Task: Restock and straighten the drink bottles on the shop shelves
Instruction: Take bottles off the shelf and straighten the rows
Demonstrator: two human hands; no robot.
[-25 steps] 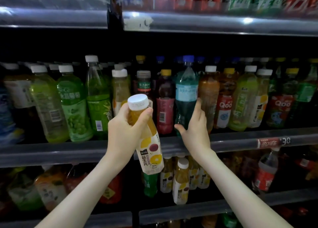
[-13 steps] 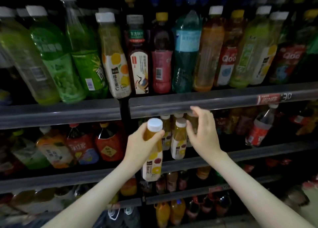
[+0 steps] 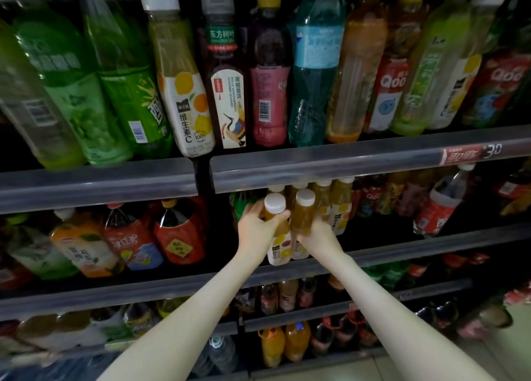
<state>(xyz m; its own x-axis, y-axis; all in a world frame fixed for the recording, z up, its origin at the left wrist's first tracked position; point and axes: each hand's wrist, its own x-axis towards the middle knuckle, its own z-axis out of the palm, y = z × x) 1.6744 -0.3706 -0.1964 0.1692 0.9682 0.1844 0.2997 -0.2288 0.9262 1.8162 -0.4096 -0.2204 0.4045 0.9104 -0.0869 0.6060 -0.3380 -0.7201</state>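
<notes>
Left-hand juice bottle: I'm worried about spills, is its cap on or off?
On: a white cap tops the juice bottle the left hand grips; tightness cannot be told.

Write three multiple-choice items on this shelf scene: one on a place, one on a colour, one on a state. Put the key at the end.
1. Where is the small plastic orange-juice bottle held in the left hand?
A. In the top row
B. In the row beneath the grey rail, beside matching bottles
C. On the floor

2. What colour is its cap?
A. Blue
B. Yellow
C. White

3. What is the right hand doing?
A. Hanging free
B. Holding the neighbouring juice bottle
C. Pressing a price tag

Key: 1 B, it sits among its like under the rail; 2 C, the round cap shows white; 3 B, the hand clasps that bottle's body.
</notes>
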